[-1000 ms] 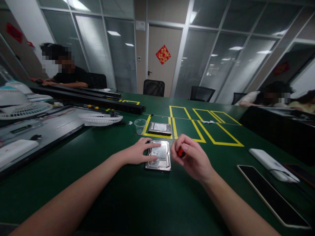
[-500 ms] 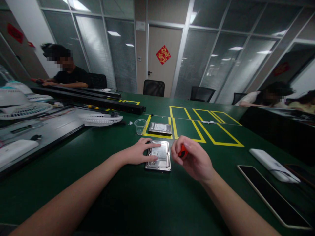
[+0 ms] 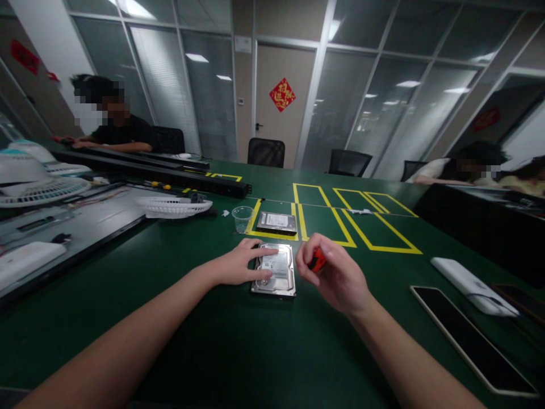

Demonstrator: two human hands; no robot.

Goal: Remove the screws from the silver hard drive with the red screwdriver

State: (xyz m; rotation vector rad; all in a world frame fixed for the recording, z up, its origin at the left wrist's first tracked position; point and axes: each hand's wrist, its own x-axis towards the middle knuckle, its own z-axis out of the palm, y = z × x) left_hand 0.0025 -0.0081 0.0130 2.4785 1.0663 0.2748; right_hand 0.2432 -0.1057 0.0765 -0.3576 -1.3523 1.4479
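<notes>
A silver hard drive (image 3: 281, 278) with a pale label lies flat on the green table. My left hand (image 3: 238, 262) holds it at its left side, index finger and thumb spread across the top face and the other fingers bent by the far left edge. Just right of the drive, my right hand (image 3: 334, 272) is closed around a red-and-black handle, which looks like a screwdriver (image 3: 316, 260); its shaft is hidden from me. Beyond my hands, a second hard drive (image 3: 276, 222) rests inside a yellow taped rectangle, with a clear plastic cup (image 3: 243, 219) standing to its left.
White fan parts (image 3: 172, 207) and a large metal panel (image 3: 106, 213) crowd the left, before long black bars (image 3: 170, 173). On the right lie a phone (image 3: 468, 338) and a white power bank (image 3: 472, 287). Other people sit at the far left and right.
The right hand and the handle in it have turned very slightly. My left hand and the drive stay where they were.
</notes>
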